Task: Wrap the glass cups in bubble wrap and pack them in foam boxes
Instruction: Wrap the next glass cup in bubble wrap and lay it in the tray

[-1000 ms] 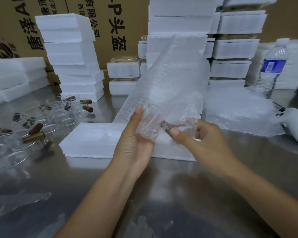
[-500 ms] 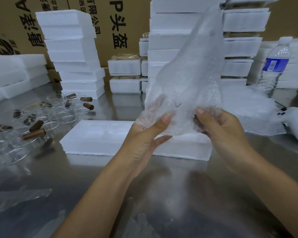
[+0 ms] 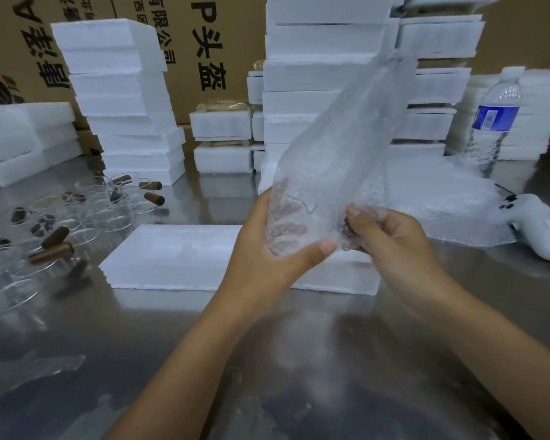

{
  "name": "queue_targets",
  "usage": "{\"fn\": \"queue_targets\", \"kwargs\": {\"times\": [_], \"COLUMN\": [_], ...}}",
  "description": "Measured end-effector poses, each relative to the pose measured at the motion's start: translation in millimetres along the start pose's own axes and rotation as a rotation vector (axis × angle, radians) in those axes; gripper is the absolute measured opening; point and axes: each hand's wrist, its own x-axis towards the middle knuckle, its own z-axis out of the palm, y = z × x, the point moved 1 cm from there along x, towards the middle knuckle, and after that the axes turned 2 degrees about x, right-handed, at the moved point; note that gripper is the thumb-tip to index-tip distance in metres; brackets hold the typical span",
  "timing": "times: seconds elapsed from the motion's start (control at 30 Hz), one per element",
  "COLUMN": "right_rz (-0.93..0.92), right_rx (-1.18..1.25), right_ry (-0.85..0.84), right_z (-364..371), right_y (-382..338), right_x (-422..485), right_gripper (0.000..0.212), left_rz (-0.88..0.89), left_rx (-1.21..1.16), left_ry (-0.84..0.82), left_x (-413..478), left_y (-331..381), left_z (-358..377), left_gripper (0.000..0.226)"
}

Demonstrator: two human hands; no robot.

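Two hands meet above the near right corner of the flat foam box (image 3: 172, 255) that lies on the bench (image 3: 140, 328). Your left hand (image 3: 267, 249) grips the lower end of a bubble wrap sheet (image 3: 340, 147). Its thumb lies across the front, and its fingers show only as blurred pink shapes through the film. Your right hand (image 3: 391, 239) pinches the same bundle from the other side, thumb on top, with the fingers curled under and mostly out of sight.

The glass cup (image 3: 299, 217) inside the bundle is hard to make out. Only a faint curved edge and a dark spot beside your right thumb show through, and you cannot tell which way the cup lies. The free end of the sheet rises up and away from the box, veiling part of the tall foam stack (image 3: 315, 74) behind it.

Left of the box, loose glass cups (image 3: 108, 211) with brown handles crowd the bench. Their clear walls are nearly lost against the metal, and some are cut by the frame edge. Right of the box lies a heap of bubble wrap (image 3: 442, 201) with a white controller (image 3: 537, 227) at its far end, partly cut off. Behind that heap stands a water bottle (image 3: 492, 122). A second foam stack (image 3: 121, 100) stands behind the box to the left, against printed cartons (image 3: 204, 42).
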Motion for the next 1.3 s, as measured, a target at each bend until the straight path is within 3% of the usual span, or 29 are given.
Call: {"fn": "queue_targets", "kwargs": {"times": [0.13, 0.3, 0.57, 0.7, 0.8, 0.93, 1.03, 1.13, 1.3], "right_rz": [-0.003, -0.076, -0.203, -0.449, -0.674, -0.593, -0.491, -0.435, -0.468], "right_rx": [0.108, 0.107, 0.038, -0.362, -0.68, -0.631, -0.576, -0.486, -0.413], "right_ry": [-0.037, 0.061, 0.149, 0.241, 0.183, -0.001, -0.064, -0.016, 0.08], "right_z": [-3.0, -12.7, -11.7, -6.6, -2.3, -2.5, -1.2, 1.5, 0.5], "right_y": [-9.5, -11.6, -17.2, -18.0, -13.6, -12.4, -13.8, -17.7, -19.6], "right_x": [-0.3, 4.2, 1.6, -3.4, -7.2, -6.9, -6.2, -6.0, -10.9], "right_gripper": [0.022, 0.019, 0.019, 0.024, 0.019, 0.028, 0.017, 0.014, 0.012], "left_rz": [-0.007, -0.027, -0.015, -0.011, 0.002, 0.004, 0.028, 0.073, 0.105], "left_rx": [-0.007, 0.007, 0.035, 0.073, 0.086, 0.117, 0.169, 0.212, 0.33], "left_ry": [0.013, -0.019, -0.064, -0.098, -0.12, -0.093, -0.104, -0.154, -0.059], "left_x": [0.6, -0.3, -1.0, -2.5, -2.7, -2.4, -2.3, -4.1, -4.3], "left_y": [1.3, 5.4, 3.1, 1.6, 0.4, -2.8, -2.4, -0.7, 1.6], "left_z": [-2.3, -1.9, -1.0, 2.0, 4.3, 6.7, 8.9, 10.5, 9.2], "left_gripper": [0.063, 0.046, 0.045, 0.05, 0.047, 0.052, 0.075, 0.063, 0.06]}}
